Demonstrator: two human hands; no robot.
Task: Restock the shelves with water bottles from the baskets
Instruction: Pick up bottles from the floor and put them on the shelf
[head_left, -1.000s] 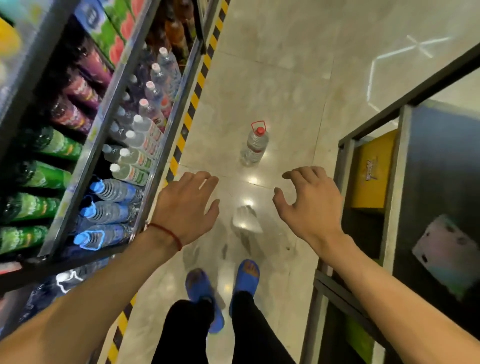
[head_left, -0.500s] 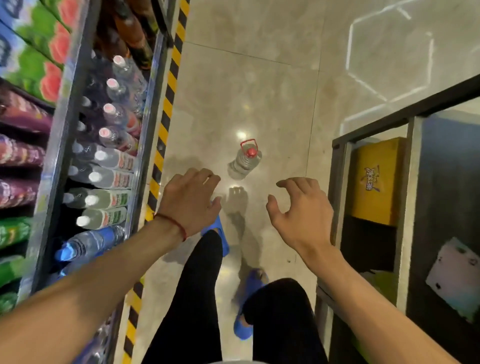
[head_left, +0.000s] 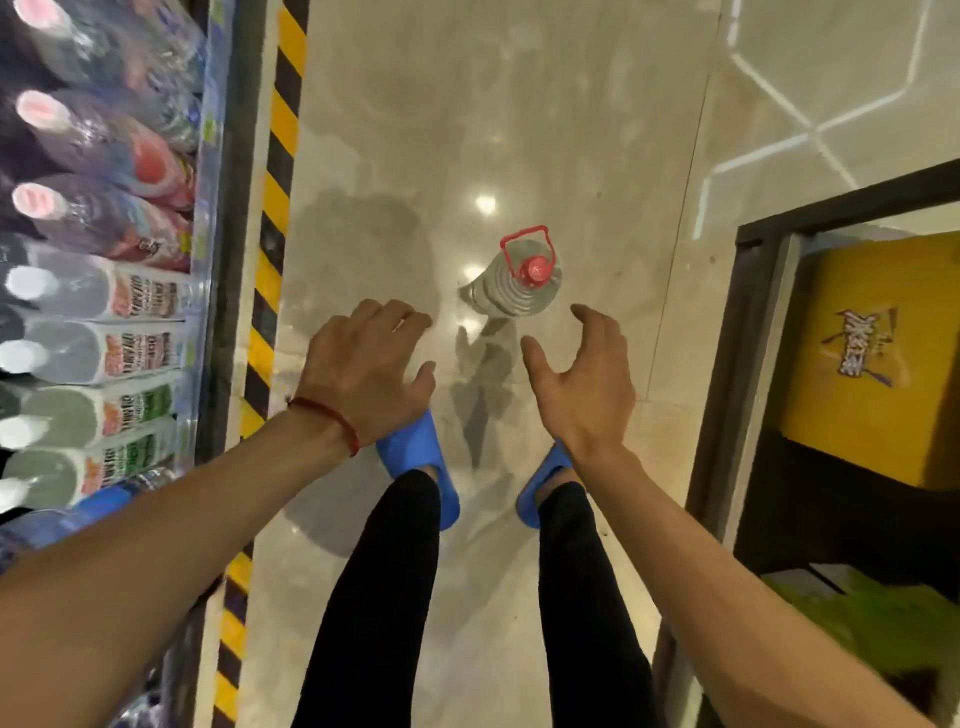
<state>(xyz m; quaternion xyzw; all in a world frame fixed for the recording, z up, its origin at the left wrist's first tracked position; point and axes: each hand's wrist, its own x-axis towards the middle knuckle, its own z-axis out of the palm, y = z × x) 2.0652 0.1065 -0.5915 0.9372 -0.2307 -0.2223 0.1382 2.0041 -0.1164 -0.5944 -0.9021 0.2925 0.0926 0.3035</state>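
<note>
A large clear water bottle (head_left: 511, 288) with a red cap and red carry handle stands upright on the pale tiled floor just ahead of my feet. My left hand (head_left: 366, 366) hovers low to the left of it, fingers loosely curled and holding nothing. My right hand (head_left: 582, 382) reaches toward the bottle from just below and right, fingers spread, a short gap away from it. The shelf (head_left: 223, 260) on the left holds rows of bottles (head_left: 104, 291) lying with caps toward me.
Yellow-black hazard tape (head_left: 270, 249) runs along the shelf base. A dark metal rack (head_left: 727, 364) with a yellow box (head_left: 878, 358) stands on the right. My blue slippers (head_left: 415, 462) and black trousers fill the lower middle.
I have stepped forward along the aisle, so the bottle now lies much closer, right in front of both hands. Both hands stay empty.
</note>
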